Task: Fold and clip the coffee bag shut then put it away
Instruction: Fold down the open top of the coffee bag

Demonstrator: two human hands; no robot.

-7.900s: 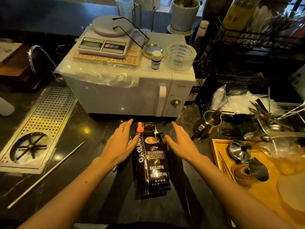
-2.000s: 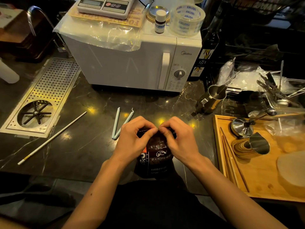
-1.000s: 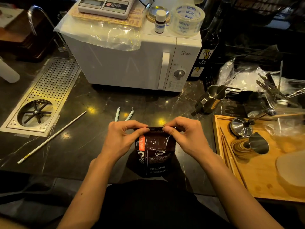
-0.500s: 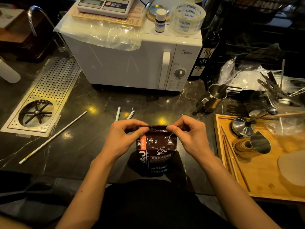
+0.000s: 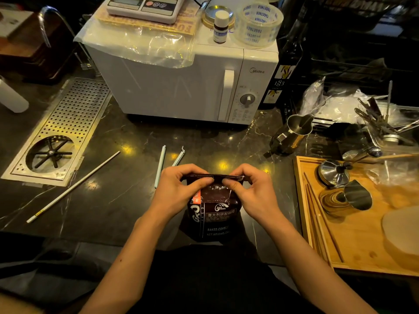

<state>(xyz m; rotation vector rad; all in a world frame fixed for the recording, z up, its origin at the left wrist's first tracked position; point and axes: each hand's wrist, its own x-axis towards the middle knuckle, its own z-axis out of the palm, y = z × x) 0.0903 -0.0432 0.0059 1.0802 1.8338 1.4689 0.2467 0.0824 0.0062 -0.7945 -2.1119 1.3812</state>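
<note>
Dark brown coffee bag [image 5: 214, 214], white microwave [image 5: 181, 87]

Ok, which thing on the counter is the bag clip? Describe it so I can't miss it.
Start at the white microwave and come down to the dark counter in front of it. The bag clip lies just beyond the left hand: two pale green bars splayed in a V, shorter than the long white rod to its left.

White microwave [image 5: 181, 87] w/ scale [image 5: 145, 6], tape roll [image 5: 258, 23]; wooden tray [image 5: 353, 257] at right.
</note>
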